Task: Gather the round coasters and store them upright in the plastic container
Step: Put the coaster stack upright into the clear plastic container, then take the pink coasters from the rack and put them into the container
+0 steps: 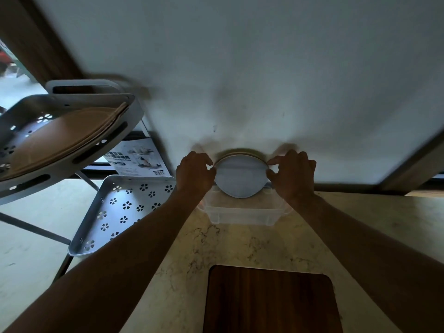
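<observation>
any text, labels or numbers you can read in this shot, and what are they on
Nothing can be read for certain.
Cardboard box behind the rack: a dark printed heading and a row of small pictures, too blurred to read.
Same box, lower right corner: a barcode, digits too small to read.
Coasters, plastic container: no text visible.

Dim, underexposed scene; daylight enters from the far left, brightening the floor (36,224). Both arms read as dark silhouettes. Wide-angle bending warps the edges, and the rack (60,131) is motion-blurred
</observation>
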Available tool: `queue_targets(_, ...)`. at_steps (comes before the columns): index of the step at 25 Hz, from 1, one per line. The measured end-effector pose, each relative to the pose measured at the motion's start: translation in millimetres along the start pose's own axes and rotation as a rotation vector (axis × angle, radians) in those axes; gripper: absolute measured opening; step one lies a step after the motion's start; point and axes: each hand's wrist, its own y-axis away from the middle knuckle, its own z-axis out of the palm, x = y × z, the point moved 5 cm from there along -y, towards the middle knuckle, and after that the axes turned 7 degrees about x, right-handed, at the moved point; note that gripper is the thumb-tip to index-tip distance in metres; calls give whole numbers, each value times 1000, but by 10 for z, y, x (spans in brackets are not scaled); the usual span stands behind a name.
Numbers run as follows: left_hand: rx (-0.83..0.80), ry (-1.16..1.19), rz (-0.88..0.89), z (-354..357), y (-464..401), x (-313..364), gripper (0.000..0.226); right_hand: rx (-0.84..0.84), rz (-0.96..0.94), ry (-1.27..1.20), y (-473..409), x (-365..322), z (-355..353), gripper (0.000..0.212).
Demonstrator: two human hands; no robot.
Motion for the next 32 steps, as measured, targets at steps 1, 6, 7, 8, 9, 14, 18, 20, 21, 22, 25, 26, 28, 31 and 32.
queue_targets(1,-11,11,-5,-30,11,-4,12,-8,-5,-9,12,-21,-30,23)
queue_targets(6,-28,-2,-32,-382,157,12,14,-107,-114,-151,172,-318,-290,33)
queue_targets(7,-25,-7,-28,-479,206,18,15,-143,-141,-193,224,-408,-348,35)
queue_targets(8,-25,-9,-23,-587,263,21,17,-174,-160,-242,287,-508,-412,37)
queue_targets(9,-25,-10,-21,-682,318,23,18,-186,-171,-305,341,-600,-479,37)
queue_targets(14,-11,19,-12,-1328,649,-11,21,-148,-239,-488,583,-1134,-892,25)
queue_targets(18,-2,-6,-16,-1841,890,-76,23,-173,-217,-510,751,-1579,-1144,24)
queue_targets(20,20,13,-64,-2111,999,-149,25,-211,-219,-515,852,-1812,-1252,28)
queue_targets(21,35,21,-75,-2237,1038,-181,26,-218,-216,-531,885,-1916,-1310,27)
queue_targets(22,53,27,-77,-2362,1067,-211,26,-216,-216,-550,905,-2025,-1377,26)
queue_targets(25,118,25,-63,-2720,1106,-271,21,-227,-195,-607,924,-2307,-1492,35)
queue_targets(26,155,22,-46,-2822,1102,-277,18,-263,-154,-636,915,-2370,-1479,41)
queue_targets(28,243,33,9,-3020,1066,-306,12,-333,-12,-717,869,-2487,-1431,44)
queue_targets(31,341,17,96,-3219,943,-359,12,-346,173,-879,748,-2684,-1390,41)
queue_targets(32,344,-13,131,-3244,892,-372,18,-342,217,-918,701,-2752,-1377,41)
